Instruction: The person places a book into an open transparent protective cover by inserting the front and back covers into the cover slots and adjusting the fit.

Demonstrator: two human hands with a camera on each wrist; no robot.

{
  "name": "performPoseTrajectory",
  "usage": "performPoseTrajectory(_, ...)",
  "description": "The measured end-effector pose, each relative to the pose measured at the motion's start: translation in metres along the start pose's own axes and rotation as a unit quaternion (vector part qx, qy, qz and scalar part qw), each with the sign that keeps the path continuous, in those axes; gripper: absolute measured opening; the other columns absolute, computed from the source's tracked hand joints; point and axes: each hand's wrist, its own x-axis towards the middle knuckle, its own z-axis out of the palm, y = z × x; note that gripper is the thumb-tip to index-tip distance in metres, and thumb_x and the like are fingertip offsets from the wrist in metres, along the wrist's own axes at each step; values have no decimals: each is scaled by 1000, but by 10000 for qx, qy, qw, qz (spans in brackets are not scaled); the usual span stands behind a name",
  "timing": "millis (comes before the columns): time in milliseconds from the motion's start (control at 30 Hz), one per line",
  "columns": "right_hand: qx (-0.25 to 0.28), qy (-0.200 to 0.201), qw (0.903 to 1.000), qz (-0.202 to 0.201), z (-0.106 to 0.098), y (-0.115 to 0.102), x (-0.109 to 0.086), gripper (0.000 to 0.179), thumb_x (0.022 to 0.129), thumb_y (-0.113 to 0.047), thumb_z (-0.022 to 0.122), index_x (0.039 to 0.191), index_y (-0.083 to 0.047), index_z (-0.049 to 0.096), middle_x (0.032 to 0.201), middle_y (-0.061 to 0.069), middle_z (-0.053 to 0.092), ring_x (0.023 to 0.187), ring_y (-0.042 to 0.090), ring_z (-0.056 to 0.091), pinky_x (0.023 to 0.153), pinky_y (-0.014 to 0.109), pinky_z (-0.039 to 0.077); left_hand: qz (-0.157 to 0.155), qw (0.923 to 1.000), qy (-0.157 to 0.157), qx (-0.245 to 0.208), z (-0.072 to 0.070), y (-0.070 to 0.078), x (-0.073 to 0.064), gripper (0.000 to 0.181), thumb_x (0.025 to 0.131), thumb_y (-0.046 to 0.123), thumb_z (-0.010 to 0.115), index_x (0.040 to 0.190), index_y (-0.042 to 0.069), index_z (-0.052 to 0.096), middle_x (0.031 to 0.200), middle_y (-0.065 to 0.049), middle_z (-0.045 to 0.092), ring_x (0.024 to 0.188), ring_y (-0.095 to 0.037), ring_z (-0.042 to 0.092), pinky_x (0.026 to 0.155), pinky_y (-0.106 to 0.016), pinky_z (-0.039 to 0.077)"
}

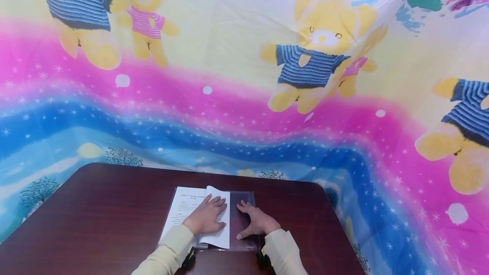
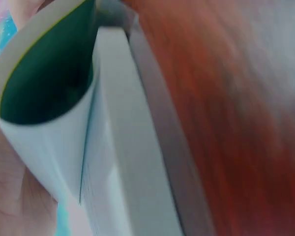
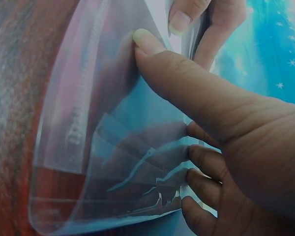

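A thick white book [image 1: 183, 205] with printed text lies on the table, inside or over a clear plastic book cover [image 1: 244, 243]. My left hand [image 1: 208, 217] rests with its fingers extended on a white leaf [image 1: 221, 241] bent over at the book's right side. In the left wrist view this leaf [image 2: 39, 157] bows up into a loop, green inside, beside the book's thick edge [image 2: 132, 132]. My right hand [image 1: 259, 220] spreads its thumb and fingers on the clear flap right of the book. In the right wrist view, the thumb touches the glossy plastic [image 3: 113, 157].
The dark red-brown wooden table [image 1: 95, 220] extends to both sides of the book. Behind it hangs a cloth [image 1: 229, 109] printed with teddy bears, and its lower part meets the table's back edge. Dark wrist straps [image 1: 188, 259] show below the sleeves.
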Motion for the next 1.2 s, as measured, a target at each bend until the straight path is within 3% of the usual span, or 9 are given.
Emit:
performPoseTrajectory(167, -55, 23, 10000, 0, -1, 2, 0, 95, 77, -28, 91, 156, -11, 41, 168, 14, 25, 153, 45, 20, 114, 65, 33, 22, 10000, 48, -69, -1, -3, 0, 61, 89, 41, 65, 136, 1, 63, 147, -14, 58, 141, -33, 48, 120, -53, 30)
performPoseTrajectory(900, -54, 73, 10000, 21, 2, 1, 0, 95, 77, -28, 91, 157, -12, 41, 167, 13, 26, 153, 44, 22, 115, 65, 33, -230, 9985, 222, -453, 10, 17, 11, 66, 88, 35, 67, 139, -6, 57, 148, -20, 55, 140, -36, 48, 120, -56, 29)
performPoseTrajectory(1100, -39, -2, 10000, 66, 2, 1, -1, 96, 79, -30, 89, 158, -12, 39, 168, 14, 25, 153, 44, 21, 115, 65, 32, -210, 9966, 302, -739, 7, 17, 11, 54, 89, 27, 68, 133, -4, 62, 147, -23, 54, 143, -41, 41, 120, -61, 25)
performPoseTrajectory(1200, -39, -2, 10000, 20, 2, 2, -1, 97, 78, -30, 90, 158, -11, 38, 167, 15, 26, 153, 43, 21, 115, 64, 32, -363, 9952, 453, -787, 4, 16, 9, 50, 89, 28, 72, 129, 0, 66, 147, -25, 52, 145, -45, 36, 119, -66, 21)
